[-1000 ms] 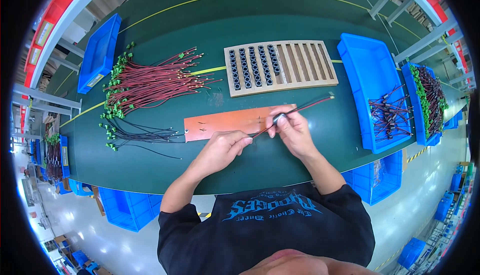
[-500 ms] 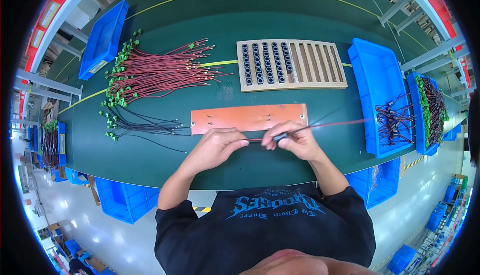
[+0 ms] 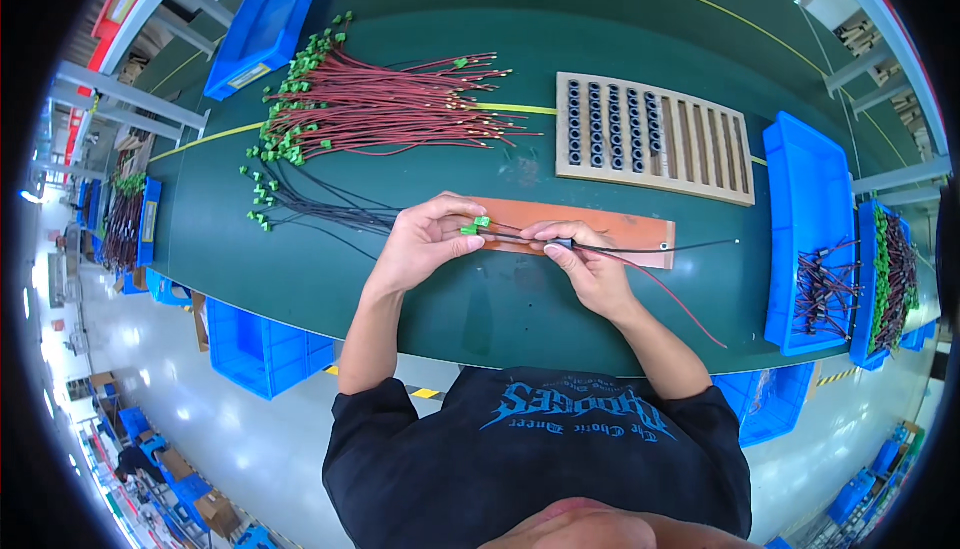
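An orange board (image 3: 630, 228) is partly covered; green connectors (image 3: 482, 221) are pinched in the left hand (image 3: 425, 243), a black sleeve (image 3: 562, 243) in the right hand (image 3: 590, 271); green tabletop (image 3: 520, 314) is exposed toward the near edge (image 3: 430, 358).

The slotted rack (image 3: 655, 180) looks like matt wood; right of it, the tray (image 3: 812, 189) is smooth blue plastic; below it, green connectors (image 3: 482, 221) look plastic, the orange board (image 3: 625, 226) smooth.

Tabletop (image 3: 500, 319) free btwn hands (image 3: 425, 239) & torso (image 3: 540, 469), wires (image 3: 345, 211) block L, rack (image 3: 655, 183) ahead R
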### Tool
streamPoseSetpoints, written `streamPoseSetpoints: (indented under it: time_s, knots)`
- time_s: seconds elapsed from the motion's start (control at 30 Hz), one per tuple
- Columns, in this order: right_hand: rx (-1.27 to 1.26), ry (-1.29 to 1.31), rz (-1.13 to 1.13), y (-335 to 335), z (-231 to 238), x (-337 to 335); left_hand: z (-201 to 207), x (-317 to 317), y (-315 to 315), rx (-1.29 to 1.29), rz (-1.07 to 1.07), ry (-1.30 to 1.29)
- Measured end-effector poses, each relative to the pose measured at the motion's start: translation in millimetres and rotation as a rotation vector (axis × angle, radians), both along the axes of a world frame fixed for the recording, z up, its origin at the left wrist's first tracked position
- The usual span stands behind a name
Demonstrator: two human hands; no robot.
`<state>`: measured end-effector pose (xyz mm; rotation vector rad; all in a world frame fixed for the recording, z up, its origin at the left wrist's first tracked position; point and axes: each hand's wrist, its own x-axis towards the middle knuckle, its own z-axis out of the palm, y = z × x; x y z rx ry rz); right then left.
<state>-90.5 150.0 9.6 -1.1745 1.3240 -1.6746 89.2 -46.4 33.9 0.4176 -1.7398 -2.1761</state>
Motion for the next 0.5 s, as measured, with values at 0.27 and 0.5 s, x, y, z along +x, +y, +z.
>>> streamPoseSetpoints:
  time_s: [0.27,0.5]
  knots:
    - [0.061,-0.072,0.024,-22.5,-8.6,5.8,-17.3,3.0,-9.6,-0.199,0.132,-0.067]
    - [0.035,-0.109,-0.012,-29.5,-15.1,10.2,-23.1,-4.2,-7.6,-0.378,0.226,-0.191]
